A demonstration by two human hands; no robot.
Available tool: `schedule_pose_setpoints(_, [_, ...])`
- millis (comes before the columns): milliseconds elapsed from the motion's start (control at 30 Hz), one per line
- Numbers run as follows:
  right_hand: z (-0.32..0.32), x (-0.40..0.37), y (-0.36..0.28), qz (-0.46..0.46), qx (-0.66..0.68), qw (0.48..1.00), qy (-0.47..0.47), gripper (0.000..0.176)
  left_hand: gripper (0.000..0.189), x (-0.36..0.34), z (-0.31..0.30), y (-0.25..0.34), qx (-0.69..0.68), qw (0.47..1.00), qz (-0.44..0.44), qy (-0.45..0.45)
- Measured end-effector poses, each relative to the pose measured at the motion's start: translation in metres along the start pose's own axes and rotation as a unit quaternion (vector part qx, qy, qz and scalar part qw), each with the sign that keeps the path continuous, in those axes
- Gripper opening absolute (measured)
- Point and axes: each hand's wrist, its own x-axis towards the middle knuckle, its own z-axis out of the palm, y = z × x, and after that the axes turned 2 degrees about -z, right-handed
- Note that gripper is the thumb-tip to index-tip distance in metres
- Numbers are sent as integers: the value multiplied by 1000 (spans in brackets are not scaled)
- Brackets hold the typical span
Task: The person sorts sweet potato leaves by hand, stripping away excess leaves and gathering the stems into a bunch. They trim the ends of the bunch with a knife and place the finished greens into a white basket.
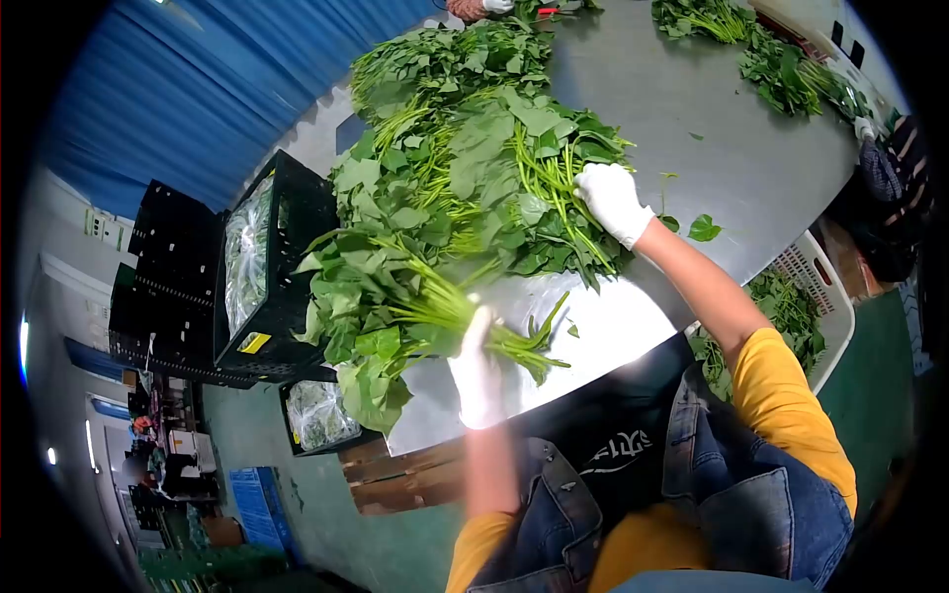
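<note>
My left hand (476, 371), in a white glove, is wrapped round the stems of a bunch of sweet potato greens (381, 296). The bunch's leaves point left over the table corner, and its cut stem ends stick out to the right; this hand is slightly blurred. My right hand (613, 203), also gloved, has its fingers curled on the stems at the right side of a large pile of the same greens (514, 178). Its fingertips are partly hidden among the stems. The pile covers the left part of the metal table (682, 119).
Black crates (287, 262) with plastic-wrapped greens stand left of the table. A white basket (830, 296) of greens is below its right edge. Another person's gloved hand (865, 128) touches greens (781, 74) at the far right; a further gloved hand (497, 6) shows at the top.
</note>
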Motion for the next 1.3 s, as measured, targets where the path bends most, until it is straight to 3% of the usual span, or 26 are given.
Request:
schedule_pose_setpoints(33, [-7, -4, -5, 17, 70, 994, 78, 11, 35, 0, -4, 0, -35, 999, -3, 21])
schedule_pose_setpoints(100, [-44, -12, -21, 76, 255, 963, 44, 15, 31, 1, -7, -1, -40, 999, 1, 22])
schedule_pose_setpoints(167, [-50, -37, -29, 64, 371, 924, 75, 21, 27, 6, -11, -7, 1, 1000, 1, 15])
schedule_pose_setpoints(200, [-63, -49, -36, 53, 369, 926, 63, 21, 25, -6, 6, 7, -26, 997, -75, 3])
schedule_pose_setpoints(233, [-73, -62, -43, 42, 367, 928, 51, 21, 25, -2, 8, 1, -27, 997, -77, 6])
schedule_pose_setpoints(300, [-78, -88, -51, -58, 272, 958, 65, 21, 25, 10, 8, -14, -102, 982, -156, -28])
schedule_pose_setpoints(333, [-80, -99, -56, -42, 282, 957, 48, 20, 26, 13, 10, -20, -89, 987, -122, -49])
schedule_pose_setpoints(367, [-81, -110, -60, -26, 292, 956, 31, 19, 25, 24, 8, -31, -143, 975, -162, -58])
schedule_pose_setpoints(433, [-71, -132, -63, -6, 315, 949, 11, 16, 21, 41, -21, -72, 42, 991, -79, -101])
schedule_pose_setpoints(467, [-76, -134, -68, 6, 314, 949, -24, 13, 19, 40, -14, -67, -129, 967, -193, -103])
schedule_pose_setpoints(567, [-80, -138, -71, 10, 327, 945, -14, 13, 19, 40, -27, -77, -24, 981, -159, -113])
schedule_pose_setpoints(700, [-78, -140, -74, -13, 306, 952, 13, 13, 23, 35, -31, -71, -47, 980, -173, -82])
schedule_pose_setpoints(767, [-77, -140, -77, -10, 301, 953, 14, 13, 22, 28, -25, -64, -10, 987, -132, -89])
schedule_pose_setpoints(867, [-73, -140, -78, -30, 244, 969, 6, 13, 21, 26, -23, -61, -88, 979, -176, -48])
schedule_pose_setpoints(1033, [-81, -143, -74, -20, 213, 977, -4, 12, 27, 42, -37, -81, -124, 979, -148, -59])
schedule_pose_setpoints(1233, [-84, -147, -72, -18, 236, 972, -7, 15, 31, 28, -34, -67, 75, 985, -58, -143])
schedule_pose_setpoints(1267, [-84, -148, -72, -25, 230, 972, -32, 16, 32, 27, -35, -66, 29, 981, -162, -106])
schedule_pose_setpoints(1300, [-85, -149, -71, -33, 224, 972, -58, 18, 32, 27, -34, -67, -9, 977, -192, -96])
